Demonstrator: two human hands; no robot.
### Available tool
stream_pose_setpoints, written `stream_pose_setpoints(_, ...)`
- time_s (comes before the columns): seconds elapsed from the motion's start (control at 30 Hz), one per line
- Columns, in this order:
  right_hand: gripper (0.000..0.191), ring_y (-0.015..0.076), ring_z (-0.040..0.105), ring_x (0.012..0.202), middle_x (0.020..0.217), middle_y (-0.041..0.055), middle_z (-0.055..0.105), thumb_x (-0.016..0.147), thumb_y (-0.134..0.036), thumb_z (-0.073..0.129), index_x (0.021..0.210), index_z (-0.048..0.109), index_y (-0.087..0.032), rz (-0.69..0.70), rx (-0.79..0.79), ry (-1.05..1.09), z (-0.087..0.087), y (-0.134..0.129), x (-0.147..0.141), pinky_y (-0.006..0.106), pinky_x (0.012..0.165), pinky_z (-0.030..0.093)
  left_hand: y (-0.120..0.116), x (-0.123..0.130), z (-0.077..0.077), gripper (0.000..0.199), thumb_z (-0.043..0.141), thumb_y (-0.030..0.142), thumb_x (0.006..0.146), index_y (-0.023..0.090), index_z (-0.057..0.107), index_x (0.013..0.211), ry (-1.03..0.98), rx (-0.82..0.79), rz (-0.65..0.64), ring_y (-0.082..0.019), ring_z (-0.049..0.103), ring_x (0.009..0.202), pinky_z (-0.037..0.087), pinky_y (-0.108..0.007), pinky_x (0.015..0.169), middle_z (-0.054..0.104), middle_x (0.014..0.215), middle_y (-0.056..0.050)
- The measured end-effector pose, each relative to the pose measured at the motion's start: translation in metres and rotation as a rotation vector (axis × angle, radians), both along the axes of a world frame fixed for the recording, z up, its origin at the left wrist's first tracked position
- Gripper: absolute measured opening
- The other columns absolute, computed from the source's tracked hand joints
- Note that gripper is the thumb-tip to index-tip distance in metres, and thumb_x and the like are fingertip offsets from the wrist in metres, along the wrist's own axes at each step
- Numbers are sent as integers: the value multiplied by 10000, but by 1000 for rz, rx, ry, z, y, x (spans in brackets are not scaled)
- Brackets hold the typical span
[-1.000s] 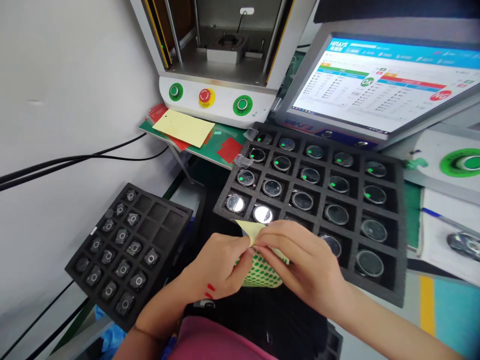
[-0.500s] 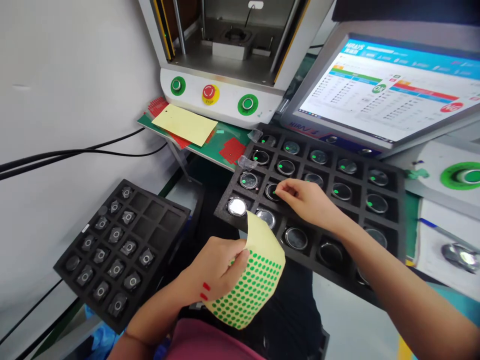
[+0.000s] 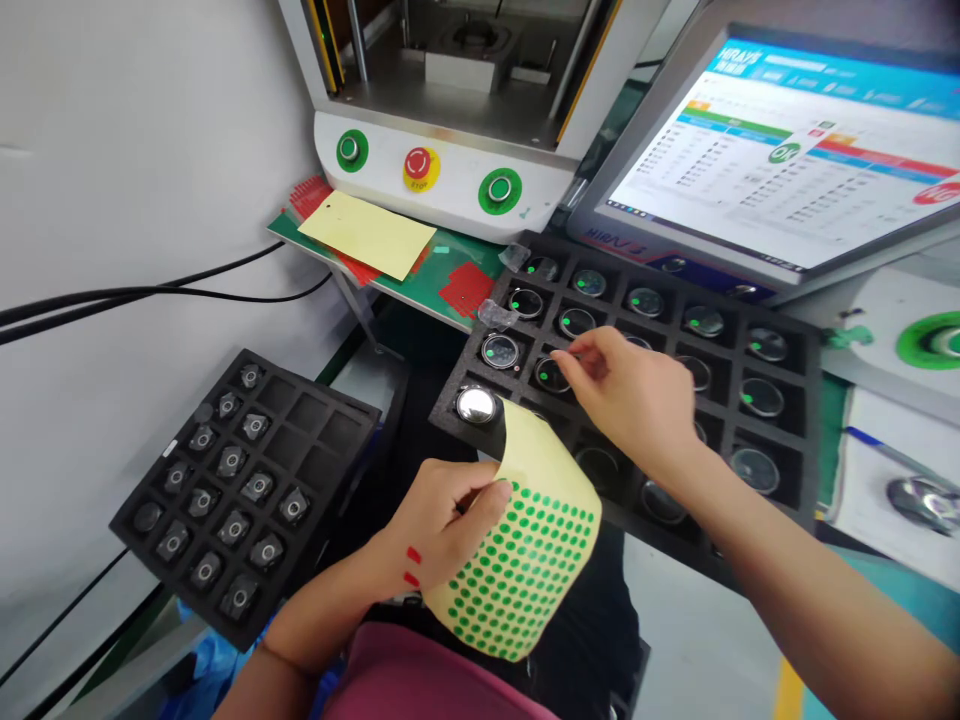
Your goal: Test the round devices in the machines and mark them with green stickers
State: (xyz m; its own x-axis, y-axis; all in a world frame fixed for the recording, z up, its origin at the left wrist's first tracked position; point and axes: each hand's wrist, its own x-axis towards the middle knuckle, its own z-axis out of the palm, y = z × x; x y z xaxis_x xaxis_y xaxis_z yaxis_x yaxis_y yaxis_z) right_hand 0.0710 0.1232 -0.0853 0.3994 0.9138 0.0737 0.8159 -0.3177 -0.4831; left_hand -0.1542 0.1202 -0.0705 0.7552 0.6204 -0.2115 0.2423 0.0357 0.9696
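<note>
One grip, the left hand, pinched the sticker sheet so its green dots faced up, while the right hand, its grip unclear, reached to a round watch.

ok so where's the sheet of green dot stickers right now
In the head view, the sticker sheet is low, just right of centre, pinched in the left hand, its top overlapping the near edge of the larger black tray.
</note>
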Motion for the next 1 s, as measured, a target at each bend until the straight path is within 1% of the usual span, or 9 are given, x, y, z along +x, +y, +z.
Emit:
stream_pose_setpoints(0.07, 118, 137, 539, 544, 654, 11, 607, 882, -289, 586, 817, 593, -191, 151, 204, 37, 15, -22, -14, 260, 513, 362, -3, 0, -1, 416, 394, 399, 952, 186, 357, 597, -21, -45, 57, -85, 282, 509, 214, -240, 479, 306, 552, 52)
stream_pose_setpoints(0.13, 60, 129, 587, 644, 750, 24, 631, 908, -206, 568, 869, 607, -183, 402, 358, 128, 29, -44, -28, 249, 594, 458, -5, 1, 0, 419, 404, 407, 949, 181, 367, 598, -30, -73, 78, -85, 282, 518, 212, -243, 484, 314, 556, 49)
stream_pose_setpoints(0.17, 46, 135, 606, 717, 818, 39, 643, 913, -173, 566, 914, 612, -177, 506, 386, 157, 34, -53, -35, 253, 642, 489, -6, 2, 1, 419, 406, 408, 948, 178, 373, 600, -31, -80, 75, -85, 287, 523, 216, -244, 490, 322, 559, 47)
stream_pose_setpoints(0.23, 98, 161, 616, 819, 911, 68, 648, 910, -133, 572, 994, 611, -167, 612, 401, 151, 38, -67, -46, 282, 695, 520, -7, 5, 3, 423, 389, 415, 956, 172, 391, 610, -32, -84, 52, -85, 300, 532, 227, -243, 499, 338, 566, 42)
stream_pose_setpoints(0.3, 130, 176, 616, 836, 936, 79, 651, 913, -111, 566, 1024, 605, -167, 619, 402, 132, 37, -74, -51, 309, 695, 528, -8, 7, 7, 397, 371, 391, 958, 165, 425, 636, -39, -77, -3, -89, 318, 544, 254, -240, 511, 366, 582, 35)
stream_pose_setpoints(0.47, 156, 202, 630, 874, 960, 74, 685, 900, -85, 590, 1035, 613, -159, 619, 435, 67, 30, -81, -49, 360, 752, 525, -11, 7, 12, 136, 472, 247, 843, 160, 484, 740, -14, 20, -138, -110, 429, 580, 356, -234, 545, 489, 667, 6)
stream_pose_setpoints(0.67, 162, 190, 668, 838, 1002, 48, 727, 907, -75, 558, 1009, 635, -175, 623, 521, -160, 30, -92, -48, 409, 843, 505, -16, 10, 15, 188, 402, 221, 890, 143, 541, 789, 96, 181, -141, -125, 473, 585, 385, -253, 582, 581, 691, -22)
stream_pose_setpoints(0.8, 140, 193, 670, 841, 1007, 58, 726, 921, -93, 539, 1004, 630, -161, 601, 541, -203, 24, -95, -50, 416, 863, 502, -18, 12, 14, 155, 437, 221, 876, 146, 549, 799, 89, 111, -128, -117, 464, 551, 360, -241, 545, 543, 644, 3)
stream_pose_setpoints(1.0, 99, 187, 666, 844, 951, 67, 719, 934, -123, 527, 987, 605, -153, 662, 577, -165, 21, -94, -46, 403, 862, 531, -18, 14, 11, 192, 448, 245, 870, 171, 472, 694, 65, -35, -82, -82, 322, 491, 237, -217, 459, 374, 549, 55)
